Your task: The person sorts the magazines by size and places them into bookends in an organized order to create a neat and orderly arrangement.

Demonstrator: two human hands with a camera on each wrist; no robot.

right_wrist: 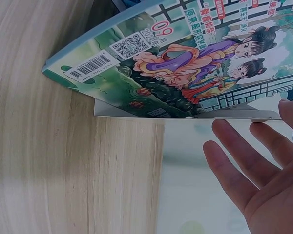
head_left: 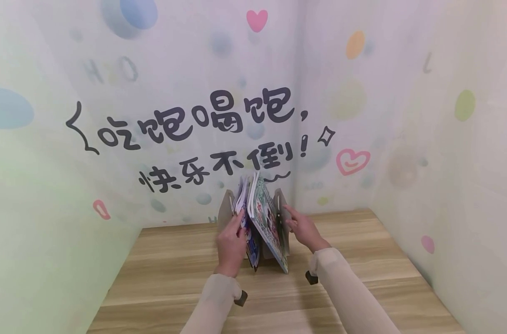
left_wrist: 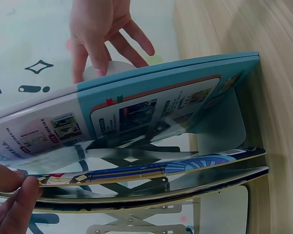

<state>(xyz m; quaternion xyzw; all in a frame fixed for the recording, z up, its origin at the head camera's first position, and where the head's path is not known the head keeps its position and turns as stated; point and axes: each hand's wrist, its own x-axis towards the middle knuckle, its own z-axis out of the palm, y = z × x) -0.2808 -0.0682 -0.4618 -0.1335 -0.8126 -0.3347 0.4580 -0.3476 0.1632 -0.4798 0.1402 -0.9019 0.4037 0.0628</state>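
An expandable bookend with grey end plates (head_left: 225,211) stands on the table, and its crossed metal links (left_wrist: 132,219) show in the left wrist view. Between the plates several thin magazines stand upright. My left hand (head_left: 231,246) pinches the edge of a blue-covered magazine (left_wrist: 136,173) between thumb and fingers. To its right leans a green-covered magazine (right_wrist: 200,63) with two drawn figures and a barcode, tilted toward the right end plate (head_left: 284,232). My right hand (head_left: 306,229) has its fingers extended, fingertips (right_wrist: 224,129) right at the outer face of that plate.
The wood-grain table (head_left: 161,273) carries the bookend near its back edge. Behind and beside it rise pale walls (head_left: 403,116) printed with dots, hearts and large dark lettering (head_left: 220,116). A small black piece (head_left: 240,298) sits at the left cuff, another at the right.
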